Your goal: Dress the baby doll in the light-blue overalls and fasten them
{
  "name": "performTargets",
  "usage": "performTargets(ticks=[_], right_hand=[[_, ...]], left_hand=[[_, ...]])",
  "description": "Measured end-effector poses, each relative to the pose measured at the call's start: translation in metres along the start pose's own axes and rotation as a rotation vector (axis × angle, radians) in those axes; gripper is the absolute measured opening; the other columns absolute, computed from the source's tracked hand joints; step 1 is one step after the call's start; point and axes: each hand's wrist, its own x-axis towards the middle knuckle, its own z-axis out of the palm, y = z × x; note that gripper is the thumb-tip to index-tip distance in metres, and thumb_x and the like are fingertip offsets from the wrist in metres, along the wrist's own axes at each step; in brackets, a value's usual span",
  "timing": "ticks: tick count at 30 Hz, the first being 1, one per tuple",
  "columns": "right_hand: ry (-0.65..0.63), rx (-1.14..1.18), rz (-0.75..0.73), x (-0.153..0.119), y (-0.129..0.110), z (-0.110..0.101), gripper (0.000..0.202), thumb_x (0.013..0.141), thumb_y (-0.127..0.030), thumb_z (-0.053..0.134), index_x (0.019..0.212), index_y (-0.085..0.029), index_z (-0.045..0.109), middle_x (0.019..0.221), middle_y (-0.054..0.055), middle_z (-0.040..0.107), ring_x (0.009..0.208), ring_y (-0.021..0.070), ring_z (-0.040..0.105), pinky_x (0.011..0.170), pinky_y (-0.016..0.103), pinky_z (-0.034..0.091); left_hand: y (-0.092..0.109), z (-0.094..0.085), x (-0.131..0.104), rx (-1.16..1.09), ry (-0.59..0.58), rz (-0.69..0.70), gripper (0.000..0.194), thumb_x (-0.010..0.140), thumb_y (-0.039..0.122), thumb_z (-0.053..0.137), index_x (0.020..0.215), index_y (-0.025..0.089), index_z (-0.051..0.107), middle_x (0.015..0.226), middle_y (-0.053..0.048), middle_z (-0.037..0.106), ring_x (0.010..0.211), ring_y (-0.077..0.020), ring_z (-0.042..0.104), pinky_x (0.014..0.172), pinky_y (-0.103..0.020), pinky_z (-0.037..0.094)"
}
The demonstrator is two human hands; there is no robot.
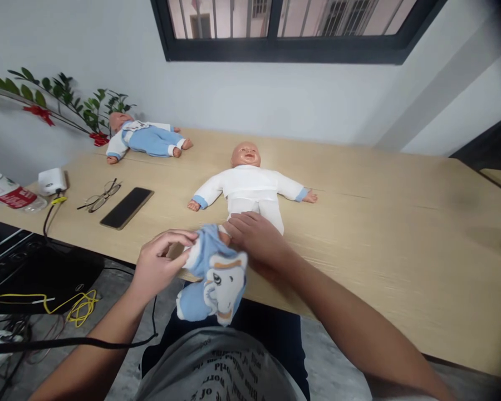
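Your grey shirt (209,367), off the leg end of the white-clothed doll (250,182); left grip (158,266) pinching blue outfit (209,249) at doll's leg (224,235), right grip (256,236) clasping that leg.

Office-like room, with long wooden desk (379,234), yellow cable (82,309), phone (127,208), barred window (274,25).

White-clad doll (253,181): smooth, glossy plastic-looking head (245,155); matt cloth suit (250,186). At the doll's feet, soft matt cloth garment (211,248); left of the doll, smooth-screened phone (127,208); beneath it, wood-grained tabletop (379,234).
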Motion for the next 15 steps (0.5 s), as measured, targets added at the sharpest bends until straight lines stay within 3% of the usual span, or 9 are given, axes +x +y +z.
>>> performTargets(ticks=[4, 8, 12, 15], right_hand=[[0.012, -0.020, 0.027, 0.001, -0.004, 0.002, 0.020, 0.105, -0.017, 0.043, 0.113, -0.016, 0.061, 0.108, 0.011, 0.067, 0.106, 0.0260, 0.056, 0.097, 0.040, 0.041], [0.002, 0.061, 0.092, 0.000, -0.004, 0.001, 0.018, 0.104, -0.020, 0.049, 0.116, -0.017, 0.060, 0.104, 0.010, 0.068, 0.101, 0.0254, 0.058, 0.094, 0.039, 0.042], [-0.008, 0.160, 0.165, -0.001, -0.003, 0.006, 0.021, 0.100, -0.024, 0.056, 0.118, -0.015, 0.063, 0.108, 0.012, 0.069, 0.102, 0.0270, 0.060, 0.096, 0.041, 0.044], [0.026, 0.327, 0.239, -0.003, -0.001, 0.008, 0.020, 0.096, -0.025, 0.062, 0.113, -0.016, 0.066, 0.112, 0.013, 0.071, 0.106, 0.0272, 0.061, 0.100, 0.042, 0.044]], left_hand=[[0.003, 0.004, -0.002, 0.027, -0.109, -0.042, 0.010, 0.091, 0.022, 0.065, 0.097, 0.022, 0.074, 0.112, -0.006, 0.078, 0.111, -0.0255, 0.072, 0.105, -0.044, 0.054], [-0.004, 0.024, -0.010, -0.049, -0.026, -0.074, 0.034, 0.088, 0.027, 0.071, 0.120, 0.020, 0.064, 0.130, -0.013, 0.070, 0.124, -0.0291, 0.066, 0.110, -0.047, 0.053], [-0.004, 0.055, -0.013, -0.040, 0.034, 0.025, 0.061, 0.083, 0.024, 0.076, 0.137, 0.021, 0.047, 0.142, -0.016, 0.059, 0.138, -0.0307, 0.055, 0.117, -0.051, 0.044], [-0.005, 0.070, -0.008, 0.002, 0.118, -0.016, 0.070, 0.081, 0.024, 0.079, 0.139, 0.023, 0.040, 0.142, -0.016, 0.056, 0.136, -0.0300, 0.055, 0.115, -0.051, 0.044]])
